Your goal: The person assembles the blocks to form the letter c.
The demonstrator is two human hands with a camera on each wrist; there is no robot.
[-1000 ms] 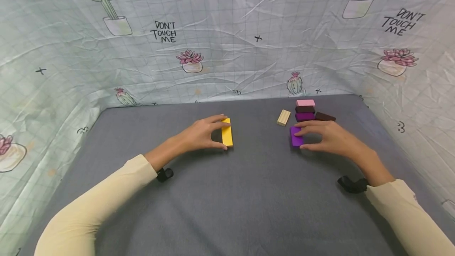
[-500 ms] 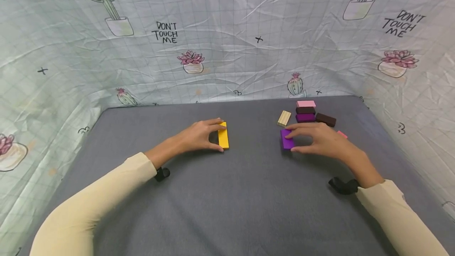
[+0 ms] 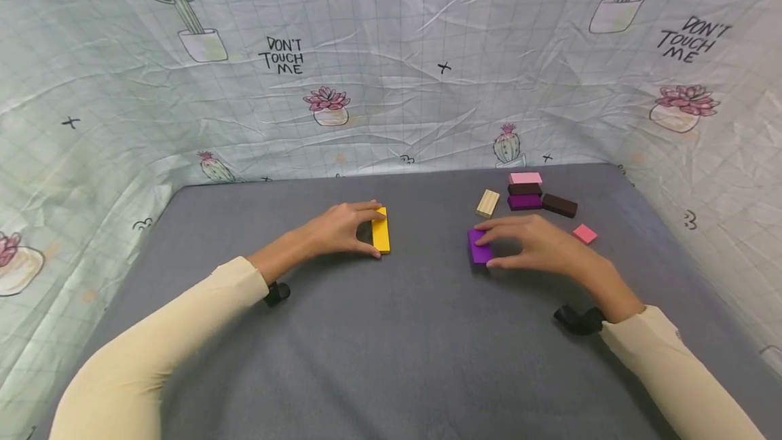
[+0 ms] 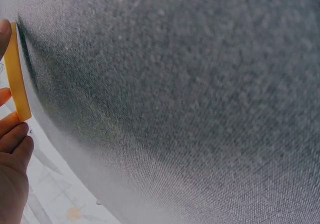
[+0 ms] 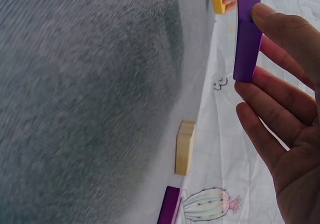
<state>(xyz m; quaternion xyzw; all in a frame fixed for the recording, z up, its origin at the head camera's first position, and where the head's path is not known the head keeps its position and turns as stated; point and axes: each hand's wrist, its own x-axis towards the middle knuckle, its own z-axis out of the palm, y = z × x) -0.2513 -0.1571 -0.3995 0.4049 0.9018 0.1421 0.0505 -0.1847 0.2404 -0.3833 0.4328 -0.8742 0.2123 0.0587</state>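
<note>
My left hand [image 3: 342,228] holds a yellow block [image 3: 381,233] by its two ends, thumb at the near end and fingers at the far end. In the left wrist view a thin shadow lies beside the yellow block [image 4: 18,74]. Further right, my right hand [image 3: 531,243] pinches a purple block [image 3: 479,248] between thumb and fingers. The right wrist view shows that purple block [image 5: 247,39] raised off the grey surface, with the thumb on one end and fingertips at the other. A gap of grey cloth separates the two blocks.
Behind my right hand lie a plain wooden block [image 3: 487,203], a dark purple block [image 3: 525,202], dark brown blocks [image 3: 559,205] and a pink block [image 3: 525,178]. A coral-pink piece [image 3: 584,233] lies right of that hand. A printed cloth wall [image 3: 379,73] encloses the grey table [image 3: 391,345].
My right hand has carried the purple block leftward and slightly nearer, uncovering the coral-pink piece. My left hand, with the yellow block, has shifted slightly left.
</note>
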